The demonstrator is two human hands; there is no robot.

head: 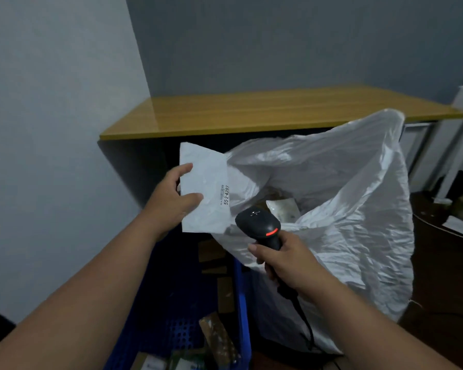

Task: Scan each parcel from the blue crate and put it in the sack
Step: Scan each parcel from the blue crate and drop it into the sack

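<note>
Above the blue perforated plastic crate (pixel 182 311), the left hand (pixel 175 198) pinches a flat white crumpled mailer parcel (pixel 206 188) by its left edge, thumb on the front and fingers behind, holding it upright with its printed label facing the camera. Its right edge meets the rim of the big white woven plastic sack (pixel 332 209). The right hand (pixel 284 257) is wrapped around the handle of a black handheld barcode scanner (pixel 259 225), whose red light glows just below the label. This parcel looks to be at or just past its scan and is not yet in the sack. At least one pale packet already lies inside the sack, and several packets remain in the crate, so plenty seems left. The sack mouth gapes wide to the right, giving room; a wooden tabletop (pixel 251 110) overhangs behind.
</note>
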